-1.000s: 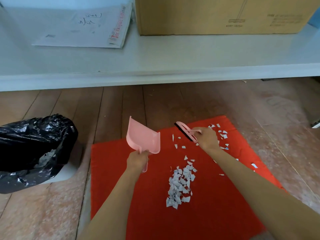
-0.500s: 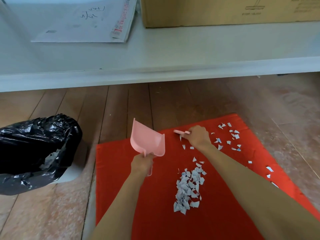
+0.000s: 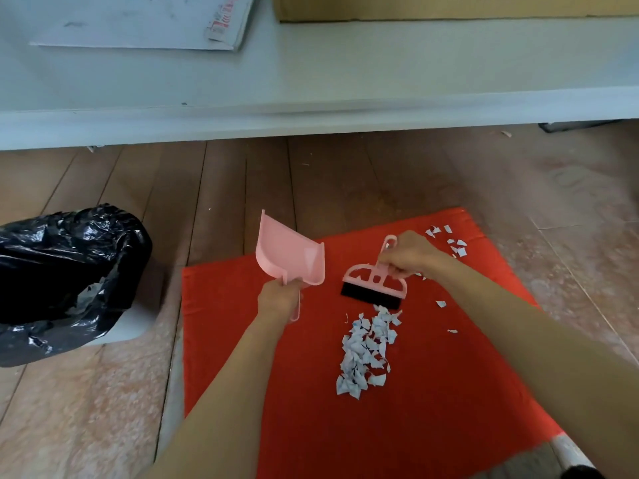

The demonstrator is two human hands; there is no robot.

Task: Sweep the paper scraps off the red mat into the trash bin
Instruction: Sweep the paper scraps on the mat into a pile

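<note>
A red mat [image 3: 276, 392] lies on the wooden floor. A heap of white paper scraps [image 3: 366, 354] sits at its middle, and loose scraps [image 3: 449, 242] lie near its far right corner. My left hand [image 3: 280, 299] grips the handle of a pink dustpan [image 3: 290, 255], held tilted above the mat's far left edge. My right hand [image 3: 408, 254] holds a pink hand brush [image 3: 373, 285] by its handle, black bristles down on the mat just beyond the heap. The trash bin [image 3: 62, 281], lined with a black bag, stands on the floor left of the mat.
A low white shelf [image 3: 311, 84] runs across the far side, carrying a cardboard box [image 3: 449, 8] and a flat white packet [image 3: 138, 22]. Bare wooden floor lies between the bin and the mat.
The brush has swung from the mat's far edge down toward me, its bristles now set down right behind the heap. The dustpan stays held up in my left hand.
</note>
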